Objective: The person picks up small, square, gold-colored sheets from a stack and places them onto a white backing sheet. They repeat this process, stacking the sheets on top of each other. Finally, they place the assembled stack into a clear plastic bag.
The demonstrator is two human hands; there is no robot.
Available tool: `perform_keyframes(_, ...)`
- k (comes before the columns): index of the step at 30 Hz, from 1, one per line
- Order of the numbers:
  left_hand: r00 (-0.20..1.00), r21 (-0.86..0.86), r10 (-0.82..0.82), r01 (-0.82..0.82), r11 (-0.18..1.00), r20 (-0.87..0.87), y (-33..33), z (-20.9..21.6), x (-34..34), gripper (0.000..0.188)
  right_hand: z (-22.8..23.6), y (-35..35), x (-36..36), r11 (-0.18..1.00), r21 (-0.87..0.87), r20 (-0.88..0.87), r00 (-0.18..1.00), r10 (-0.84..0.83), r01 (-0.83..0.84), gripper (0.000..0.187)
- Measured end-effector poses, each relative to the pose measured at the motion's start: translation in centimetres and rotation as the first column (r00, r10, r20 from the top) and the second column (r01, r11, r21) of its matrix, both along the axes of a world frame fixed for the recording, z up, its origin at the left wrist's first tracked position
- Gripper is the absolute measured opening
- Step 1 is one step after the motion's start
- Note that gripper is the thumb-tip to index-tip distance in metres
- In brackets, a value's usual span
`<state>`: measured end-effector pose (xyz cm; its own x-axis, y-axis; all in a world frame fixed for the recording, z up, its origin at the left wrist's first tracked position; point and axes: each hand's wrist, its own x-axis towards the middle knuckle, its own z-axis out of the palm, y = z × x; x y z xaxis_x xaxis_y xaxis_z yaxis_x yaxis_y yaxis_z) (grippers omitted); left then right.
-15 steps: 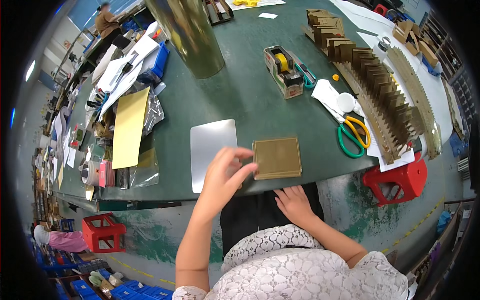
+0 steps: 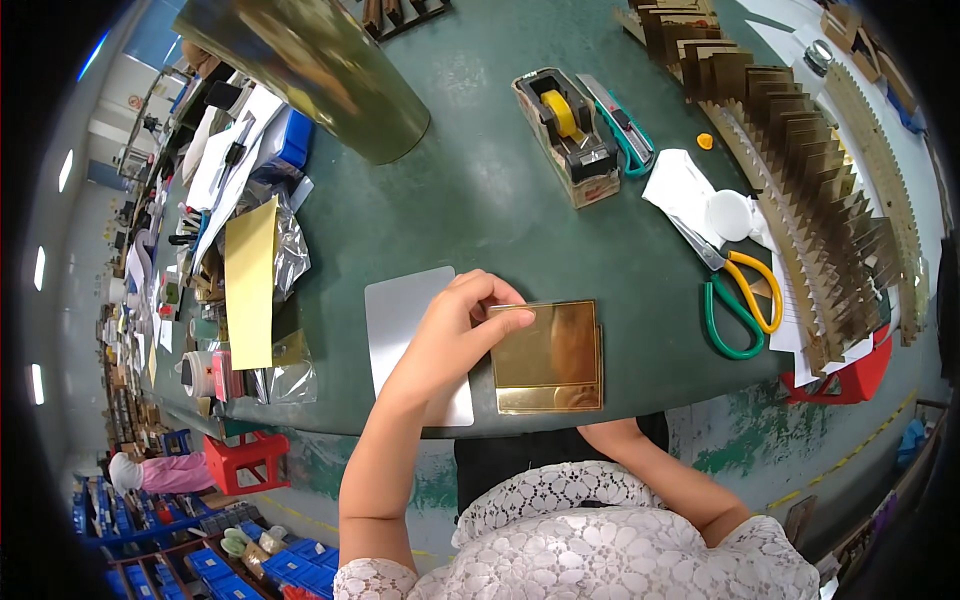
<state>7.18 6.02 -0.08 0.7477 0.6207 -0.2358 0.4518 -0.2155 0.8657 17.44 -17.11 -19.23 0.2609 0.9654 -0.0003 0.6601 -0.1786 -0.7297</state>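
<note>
A green counter (image 2: 440,210) fills the middle of the frame, its near edge curving above the person's lap. A tall, shiny olive-gold cylinder (image 2: 320,80) stands at upper left; a yellow sheet (image 2: 250,285) lies below and left of it. Right of centre at the top are a tape dispenser (image 2: 565,135) and a green cutter (image 2: 630,140), with scissors (image 2: 740,300) farther right and a rack of upright plates (image 2: 790,140) at upper right. In the room at lower left are a red stool (image 2: 250,462) and blue bins (image 2: 300,568).

Just below the frame's centre, the left hand (image 2: 470,325) has its grip pinched on the upper left corner of a gold plate (image 2: 545,345), thumb on top. The plate overlaps another gold plate (image 2: 550,401), which shows along its lower and right edges. A silver sheet (image 2: 400,320) lies partly beneath the left hand and forearm. The right hand (image 2: 608,432) is mostly hidden below the counter's edge, so its grip cannot be told.
</note>
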Motion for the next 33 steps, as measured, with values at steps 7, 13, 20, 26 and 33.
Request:
perform_keyframes(7, 0.931, -0.442, 0.275, -0.147, 0.885, 0.24, -0.7, 1.9, -2.1, 0.01, 4.6, -1.1, 1.5, 0.99, -0.05, -0.191, 0.975, 0.117, -0.128, 0.029)
perform_keyframes(13, 0.916, -0.694, 0.352, -0.126, 0.708, 0.193, 0.0, 1.4, -4.1, 0.024, 15.5, -5.6, 5.9, 0.968, -0.044, -0.799, 0.59, 0.114, -0.246, 0.023)
perform_keyframes(20, 0.922, -0.487, 0.252, -0.082, 0.869, 0.293, -2.7, 4.3, -4.9, 0.049, 19.3, -3.1, 12.8, 0.847, 0.392, 0.437, 0.737, -0.515, 0.359, 0.04)
perform_keyframes(26, 0.768, -0.777, 0.523, -0.054, 0.628, 0.37, -2.7, 2.7, -5.6, 0.021, 17.9, -2.1, 15.7, 0.918, 0.227, 0.455, 0.798, -0.395, 0.325, 0.045)
perform_keyframes(33, 0.695, -0.799, 0.682, -0.264, 0.539, 0.23, -3.4, 0.9, -6.0, 0.029, 19.9, -3.7, 12.3, 0.906, 0.159, -0.044, 0.919, -0.392, 0.393, 0.061)
